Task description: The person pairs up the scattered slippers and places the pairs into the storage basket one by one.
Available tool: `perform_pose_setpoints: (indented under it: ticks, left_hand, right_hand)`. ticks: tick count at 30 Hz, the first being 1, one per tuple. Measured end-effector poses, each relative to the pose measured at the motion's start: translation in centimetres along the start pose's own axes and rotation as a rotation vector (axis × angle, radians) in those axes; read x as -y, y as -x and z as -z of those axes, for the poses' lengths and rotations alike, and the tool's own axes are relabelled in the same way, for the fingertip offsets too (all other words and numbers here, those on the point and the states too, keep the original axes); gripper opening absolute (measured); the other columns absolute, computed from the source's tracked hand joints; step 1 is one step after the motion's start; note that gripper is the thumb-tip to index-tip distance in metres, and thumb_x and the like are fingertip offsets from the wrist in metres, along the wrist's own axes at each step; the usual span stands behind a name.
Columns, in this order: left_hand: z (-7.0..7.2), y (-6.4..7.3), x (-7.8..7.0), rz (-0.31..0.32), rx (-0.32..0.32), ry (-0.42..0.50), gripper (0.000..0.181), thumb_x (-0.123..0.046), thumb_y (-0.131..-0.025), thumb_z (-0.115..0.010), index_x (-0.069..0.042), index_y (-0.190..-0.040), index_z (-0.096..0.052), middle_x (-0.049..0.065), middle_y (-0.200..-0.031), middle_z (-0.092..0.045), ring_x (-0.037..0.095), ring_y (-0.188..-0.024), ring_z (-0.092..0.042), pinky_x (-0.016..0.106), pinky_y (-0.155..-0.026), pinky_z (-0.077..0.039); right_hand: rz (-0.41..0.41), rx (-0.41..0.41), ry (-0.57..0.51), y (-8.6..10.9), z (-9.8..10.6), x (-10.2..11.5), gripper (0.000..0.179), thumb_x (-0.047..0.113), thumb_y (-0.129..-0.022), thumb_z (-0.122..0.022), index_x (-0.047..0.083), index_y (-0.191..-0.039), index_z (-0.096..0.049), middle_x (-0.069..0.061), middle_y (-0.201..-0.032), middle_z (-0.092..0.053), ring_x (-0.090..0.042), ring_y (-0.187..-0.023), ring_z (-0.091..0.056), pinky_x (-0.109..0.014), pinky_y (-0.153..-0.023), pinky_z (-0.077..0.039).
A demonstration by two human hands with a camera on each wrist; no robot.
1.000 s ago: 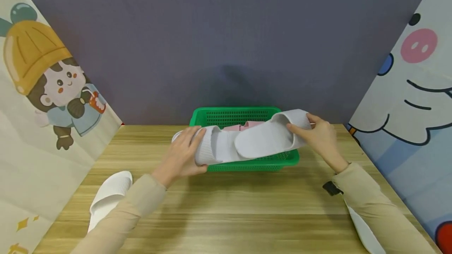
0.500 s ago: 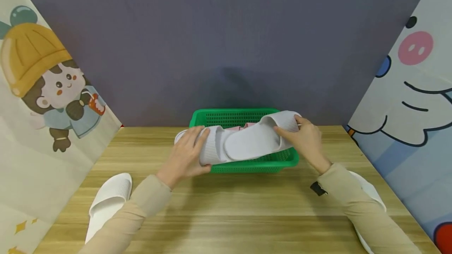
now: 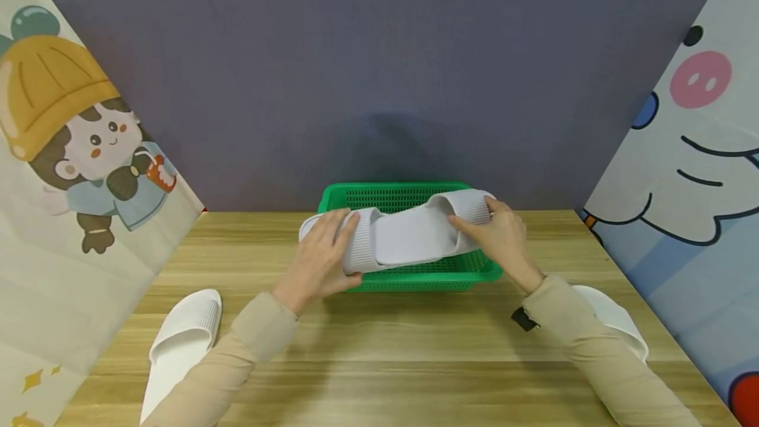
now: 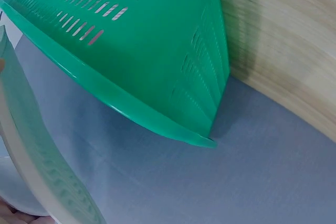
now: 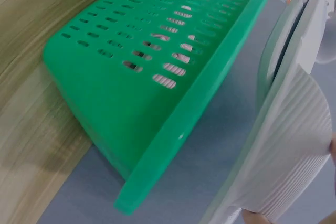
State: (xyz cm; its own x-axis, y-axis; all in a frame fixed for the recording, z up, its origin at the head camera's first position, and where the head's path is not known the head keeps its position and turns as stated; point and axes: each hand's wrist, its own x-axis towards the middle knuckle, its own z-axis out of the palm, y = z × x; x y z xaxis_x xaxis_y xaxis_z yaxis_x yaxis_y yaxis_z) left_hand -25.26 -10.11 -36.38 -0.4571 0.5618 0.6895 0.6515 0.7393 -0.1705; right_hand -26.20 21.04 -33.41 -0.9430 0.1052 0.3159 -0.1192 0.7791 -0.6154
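Two white slippers are held end to end over a green basket (image 3: 415,277). My left hand (image 3: 320,252) grips the left slipper (image 3: 362,246) around its ribbed strap, thumb below. My right hand (image 3: 503,234) pinches the strap of the right slipper (image 3: 412,236), its thumb inside the opening. The right slipper's heel lies over the left one's sole, so the left heel is hidden. In the right wrist view the slipper's ribbed strap (image 5: 289,150) shows beside the basket wall (image 5: 115,103). Pink and white bits show through the basket slots in the left wrist view.
One white slipper (image 3: 184,341) lies on the wooden table (image 3: 379,361) at the left, partly behind the left sleeve. Another white slipper (image 3: 611,315) lies at the right, partly under the right sleeve. A grey wall (image 3: 379,71) stands behind the basket.
My right hand has moved left with its slipper, and my left hand slightly right. The two slippers overlap more. The pink item seen earlier in the basket is now hidden behind them.
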Motion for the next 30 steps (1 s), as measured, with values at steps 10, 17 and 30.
perform_pose_setpoints:
  ticks: [10,17,30]
  left_hand:
    - [0.1,0.3,-0.2,-0.026,-0.014,-0.030,0.101,-0.045,-0.050,-0.078,0.000,-0.132,-0.041,0.021,-0.126,-0.049,0.034,-0.117,-0.047,0.043,-0.103,-0.039]
    - [0.5,0.6,-0.3,-0.034,-0.015,-0.028,0.101,-0.046,-0.050,-0.078,0.000,-0.132,-0.041,0.021,-0.126,-0.049,0.034,-0.117,-0.047,0.042,-0.103,-0.039]
    - [0.8,1.2,-0.3,-0.042,-0.016,-0.041,0.100,-0.045,-0.049,-0.078,0.000,-0.131,-0.043,0.021,-0.125,-0.049,0.034,-0.117,-0.048,0.042,-0.102,-0.041]
  right_hand:
    - [0.007,0.037,-0.003,1.4,-0.4,1.2,0.099,0.061,-0.072,-0.063,-0.009,-0.136,-0.035,-0.033,-0.134,-0.040,-0.045,-0.108,-0.050,-0.054,-0.085,-0.047]
    - [-0.015,0.034,-0.016,2.4,-0.5,1.4,0.098,0.063,-0.072,-0.061,-0.006,-0.136,-0.037,-0.029,-0.132,-0.044,-0.042,-0.107,-0.050,-0.054,-0.085,-0.044]
    - [-0.015,0.028,-0.015,4.4,-0.9,2.7,0.094,0.060,-0.072,-0.063,-0.007,-0.133,-0.041,-0.027,-0.128,-0.049,-0.039,-0.100,-0.056,-0.047,-0.076,-0.051]
